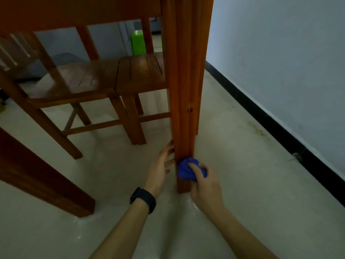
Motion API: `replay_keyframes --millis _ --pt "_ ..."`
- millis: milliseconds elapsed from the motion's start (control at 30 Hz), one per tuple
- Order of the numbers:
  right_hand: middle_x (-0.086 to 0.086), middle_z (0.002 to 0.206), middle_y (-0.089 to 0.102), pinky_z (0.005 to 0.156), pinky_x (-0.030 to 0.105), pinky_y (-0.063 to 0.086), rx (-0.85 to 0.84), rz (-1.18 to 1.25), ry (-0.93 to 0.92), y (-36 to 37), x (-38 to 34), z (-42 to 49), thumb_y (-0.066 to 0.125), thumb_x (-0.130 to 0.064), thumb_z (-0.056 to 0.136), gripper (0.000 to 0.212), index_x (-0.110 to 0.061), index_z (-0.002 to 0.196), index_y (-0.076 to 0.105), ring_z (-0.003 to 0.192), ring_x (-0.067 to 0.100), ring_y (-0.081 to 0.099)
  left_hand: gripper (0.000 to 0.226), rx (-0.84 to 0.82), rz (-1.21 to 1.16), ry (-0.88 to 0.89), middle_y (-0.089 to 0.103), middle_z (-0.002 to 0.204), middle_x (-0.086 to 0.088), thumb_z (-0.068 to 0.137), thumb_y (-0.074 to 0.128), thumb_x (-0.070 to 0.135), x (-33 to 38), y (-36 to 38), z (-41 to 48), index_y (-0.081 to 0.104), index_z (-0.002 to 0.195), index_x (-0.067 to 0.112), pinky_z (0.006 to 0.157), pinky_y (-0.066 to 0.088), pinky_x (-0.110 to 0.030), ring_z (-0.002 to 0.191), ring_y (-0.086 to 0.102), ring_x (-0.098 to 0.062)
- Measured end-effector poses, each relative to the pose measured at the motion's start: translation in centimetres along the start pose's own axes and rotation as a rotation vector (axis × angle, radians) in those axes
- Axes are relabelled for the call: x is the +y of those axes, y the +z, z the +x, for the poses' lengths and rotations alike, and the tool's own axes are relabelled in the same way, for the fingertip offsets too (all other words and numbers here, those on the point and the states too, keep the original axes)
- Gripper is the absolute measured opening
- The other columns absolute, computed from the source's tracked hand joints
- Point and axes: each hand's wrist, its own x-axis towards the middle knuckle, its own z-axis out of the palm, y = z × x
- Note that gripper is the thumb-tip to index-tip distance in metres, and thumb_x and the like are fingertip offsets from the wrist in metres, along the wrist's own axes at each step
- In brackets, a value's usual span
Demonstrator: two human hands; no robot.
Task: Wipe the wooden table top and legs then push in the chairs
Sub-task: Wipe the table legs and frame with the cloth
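wooden table leg (183,109) right in front of me, the corner one near the wall (280,62), and i'm down low at its foot. my right hand (205,186) grips the blue cloth (183,170), bunched up, index finger laid over it, pressing it against the leg just above the floor (242,184). my left hand (160,167) is spread, fingers straight, tips touching the leg's left face to steady it. so by my reckoning i'm at the bottom of this leg's wipe. the table top is out of view from here, so i can't tell whether it's done. another leg (46,176) stands at my left, and i can't tell if it's had the cloth. 2 chairs (84,79) sit side by side beyond, seats partly under the table edge. they look roughly tucked in on that side, but whether they need a push i can't say. likely left: any unwiped legs, then the chairs.
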Motion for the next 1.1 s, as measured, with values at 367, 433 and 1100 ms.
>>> replay_keyframes --millis 367,433,1100 --pt "0.010 0.132 0.049 0.091 0.039 0.050 -0.280 0.020 0.242 7.0 7.0 -3.9 0.061 -0.023 0.088 0.054 -0.029 0.140 0.048 0.108 0.032 0.054 0.047 0.023 0.019 -0.047 0.053 0.135 0.017 0.103 0.024 0.052 -0.9 0.2 0.3 0.043 0.144 0.038 0.117 0.025 -0.049 0.127 0.052 -0.013" --pt "0.010 0.129 0.048 0.092 0.037 0.049 -0.104 0.094 0.263 7.9 6.8 -4.5 0.067 -0.021 0.086 0.055 -0.025 0.138 0.050 0.107 0.027 0.053 0.048 0.040 0.043 -0.024 0.052 0.141 0.014 0.103 0.026 0.051 -1.1 0.5 0.5 0.042 0.146 0.037 0.117 0.026 -0.048 0.127 0.052 -0.012" --pt "0.011 0.081 0.065 0.061 0.033 0.054 0.286 1.359 1.317 10.6 -1.0 0.3 0.054 -0.003 0.090 0.013 -0.012 0.097 0.059 0.070 0.026 0.063 0.032 -0.015 0.116 0.021 0.057 0.132 0.025 0.101 0.024 0.054 -1.5 -0.3 0.8 0.049 0.121 0.057 0.112 0.032 -0.045 0.117 0.058 0.000"
